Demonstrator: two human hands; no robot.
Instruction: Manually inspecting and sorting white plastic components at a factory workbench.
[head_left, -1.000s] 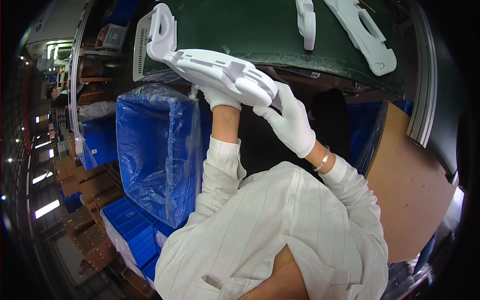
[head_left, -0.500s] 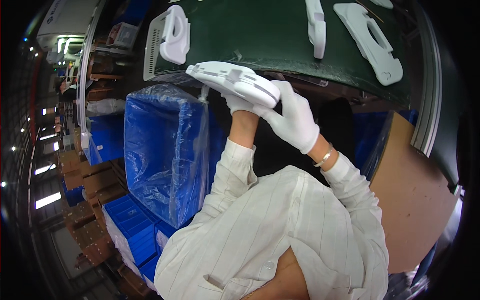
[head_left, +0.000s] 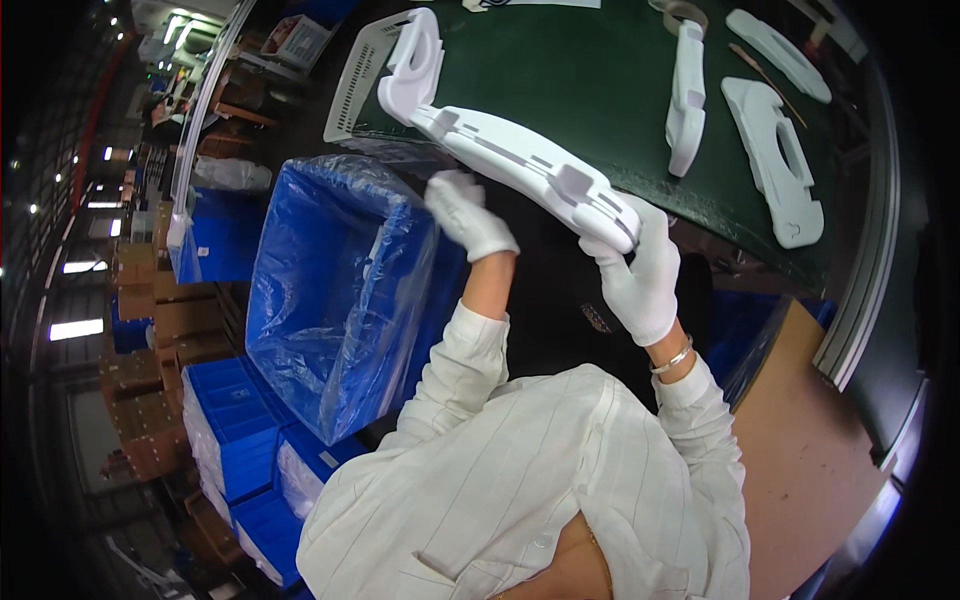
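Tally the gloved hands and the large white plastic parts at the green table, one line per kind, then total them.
Gloved hands: 2 (left hand, right hand)
Large white plastic parts: 5 (1 held, 1 by the slotted basket, 3 farther right)
Total: 7

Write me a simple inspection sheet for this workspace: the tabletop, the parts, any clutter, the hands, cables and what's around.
Surface: dark green tabletop; front edge looks scuffed.
Parts: long white part held up; its far end meets an upright white piece in view, contact unclear. Three more white parts lie toward the right.
Clutter: thin brown stick; white basket at left.
Hands: gloved right hand grips the long part's near end; gloved left hand, slightly blurred, is apart from it.
Cables: nothing seen clearly.
Surroundings: plastic-lined blue bin, blue crates and cardboard boxes at left; brown board at right.
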